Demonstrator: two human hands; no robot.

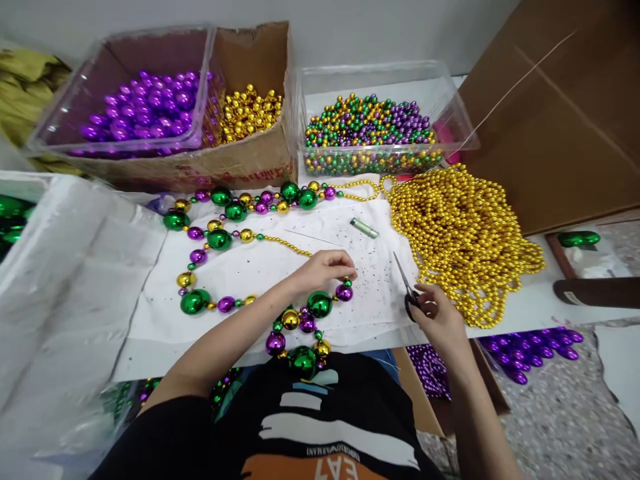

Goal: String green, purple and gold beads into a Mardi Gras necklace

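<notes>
My left hand point(327, 268) is closed in a pinch at the end of a bead necklace point(319, 305) of large green, purple and gold balls. From there the strand hangs off the table's near edge against the black shirt, and more of it loops across the white cloth. My right hand point(440, 317) has its fingers at the black handles of a pair of scissors point(407, 287), whose blades point away over the cloth. A green lighter point(364, 228) and a thin needle point(313, 237) lie on the cloth between the hands and the bins.
Gold bead strands point(460, 233) are heaped at the right. Behind stand a clear bin point(390, 148) of mixed small beads, a clear bin point(125, 143) of purple balls and a cardboard box point(225, 163) of gold balls. A dark cylinder point(595, 293) lies at the right edge.
</notes>
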